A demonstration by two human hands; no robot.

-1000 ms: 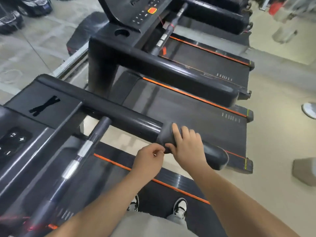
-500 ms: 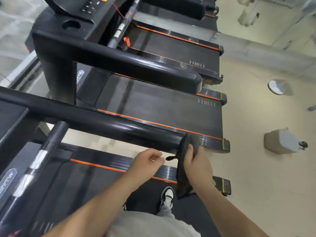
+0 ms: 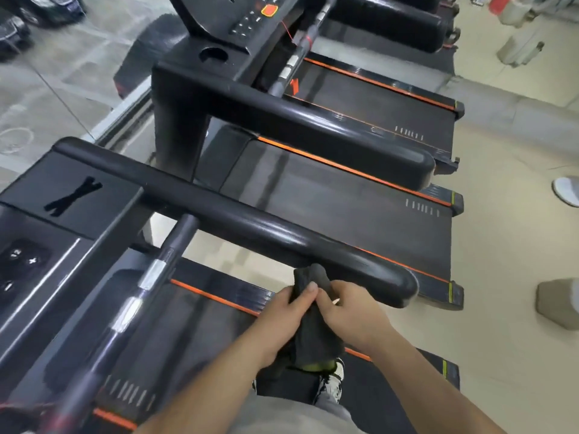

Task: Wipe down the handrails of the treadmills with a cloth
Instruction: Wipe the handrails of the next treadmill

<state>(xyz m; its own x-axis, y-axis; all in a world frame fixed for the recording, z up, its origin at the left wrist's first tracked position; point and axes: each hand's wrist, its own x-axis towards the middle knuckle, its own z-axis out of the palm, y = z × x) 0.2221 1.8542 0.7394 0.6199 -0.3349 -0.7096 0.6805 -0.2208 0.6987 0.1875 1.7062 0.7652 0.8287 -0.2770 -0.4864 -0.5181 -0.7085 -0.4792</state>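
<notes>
While both hands bunch the dark cloth at the lower centre of the frame, the near handrail lies just above them. Its long axis runs from the upper left down to a rounded end at centre right. The left hand pinches the upper part of the cloth between thumb and fingers. The right hand curls its fingers round the same fold from the other side. Each grip is therefore narrow and holding cloth, and the loose remainder hangs toward the shoes.

The top tuft of the cloth sits right under the rail, close to its end. It may touch the underside, but with dark against dark I cannot tell. The right hand is nearer the rounded end, and the left is nearer the long run back toward the console.

This looks like regathering the cloth between strokes. A fresh wipe would likely mean lifting the cloth up over the rail and drawing it along that diagonal. The next treadmill's handrail lies parallel, higher in the frame and well apart from both hands.
</notes>
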